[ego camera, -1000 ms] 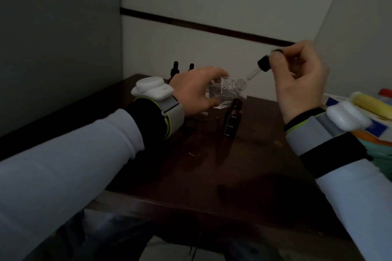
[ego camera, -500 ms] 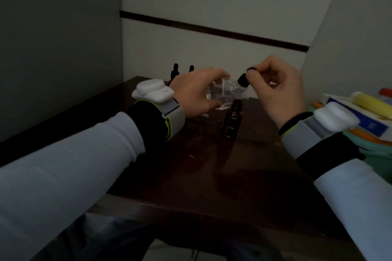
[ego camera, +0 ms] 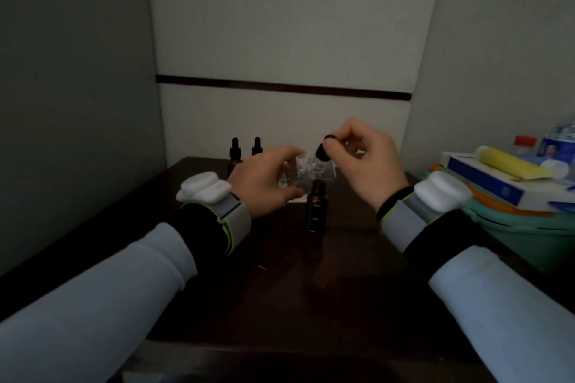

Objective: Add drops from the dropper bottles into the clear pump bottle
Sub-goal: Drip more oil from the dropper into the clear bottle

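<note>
My left hand (ego camera: 264,182) grips the clear pump bottle (ego camera: 303,172), tilted with its open mouth toward the right, above the dark table (ego camera: 280,283). My right hand (ego camera: 364,162) pinches the black bulb of a dropper (ego camera: 323,152) right at that mouth; the glass tube is hidden against the bottle. An uncapped amber dropper bottle (ego camera: 316,211) stands upright just in front of and below both hands. Two capped dropper bottles (ego camera: 235,151) (ego camera: 257,146) stand at the back of the table, partly behind my left hand.
A green bin (ego camera: 522,236) at the right holds a blue-and-white box (ego camera: 497,183), a yellow tube (ego camera: 507,163) and other bottles. Walls close in at the left and behind the table. A small white paper lies under the clear bottle.
My right hand has brought the dropper down and left from the air to the mouth of the clear bottle. The view has shifted upward; my left hand keeps its grip.
</note>
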`<control>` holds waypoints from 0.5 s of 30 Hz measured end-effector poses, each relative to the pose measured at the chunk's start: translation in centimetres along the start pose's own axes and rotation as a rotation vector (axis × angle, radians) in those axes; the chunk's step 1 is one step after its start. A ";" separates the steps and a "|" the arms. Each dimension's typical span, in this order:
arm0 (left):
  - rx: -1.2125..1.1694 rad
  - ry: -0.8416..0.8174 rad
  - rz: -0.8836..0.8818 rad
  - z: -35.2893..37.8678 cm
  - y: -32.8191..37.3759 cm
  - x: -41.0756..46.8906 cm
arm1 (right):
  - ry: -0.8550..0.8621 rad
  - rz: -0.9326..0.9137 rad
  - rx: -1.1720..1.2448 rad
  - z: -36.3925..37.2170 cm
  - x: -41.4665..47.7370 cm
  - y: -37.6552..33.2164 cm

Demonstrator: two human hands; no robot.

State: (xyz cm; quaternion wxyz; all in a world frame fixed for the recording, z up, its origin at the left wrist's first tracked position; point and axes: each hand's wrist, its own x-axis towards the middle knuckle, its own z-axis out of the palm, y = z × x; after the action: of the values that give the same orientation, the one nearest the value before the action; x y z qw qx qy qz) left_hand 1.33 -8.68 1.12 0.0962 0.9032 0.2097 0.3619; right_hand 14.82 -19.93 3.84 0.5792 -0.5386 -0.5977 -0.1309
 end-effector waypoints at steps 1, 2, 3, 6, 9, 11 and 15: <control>-0.027 -0.007 -0.013 0.0 0.0 0.0 | 0.037 0.002 0.018 -0.1 0.1 -0.1; -0.064 -0.017 -0.030 0.0 0.0 0.1 | 0.091 -0.003 0.044 -0.3 0.2 -0.3; -0.110 -0.027 -0.049 -0.1 0.1 0.1 | 0.153 -0.013 0.070 -0.6 0.4 -0.4; -0.290 -0.051 -0.149 -0.2 0.1 0.2 | 0.279 -0.044 0.137 -1.2 0.7 -0.9; -0.420 -0.072 -0.193 -0.1 -0.1 0.4 | 0.273 -0.040 0.153 -1.4 0.7 -0.9; -0.439 -0.075 -0.194 0.1 -0.3 0.5 | 0.224 -0.026 0.127 -1.4 0.7 -0.9; -0.407 -0.080 -0.211 0.9 -0.9 0.7 | 0.160 -0.003 0.100 -1.2 0.6 -0.7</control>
State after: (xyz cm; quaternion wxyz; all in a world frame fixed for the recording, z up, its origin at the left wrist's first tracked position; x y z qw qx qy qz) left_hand 2.15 -7.60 0.63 0.3218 0.8519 0.2217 0.3487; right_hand 15.07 -20.78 5.04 0.6512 -0.4958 -0.5562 -0.1443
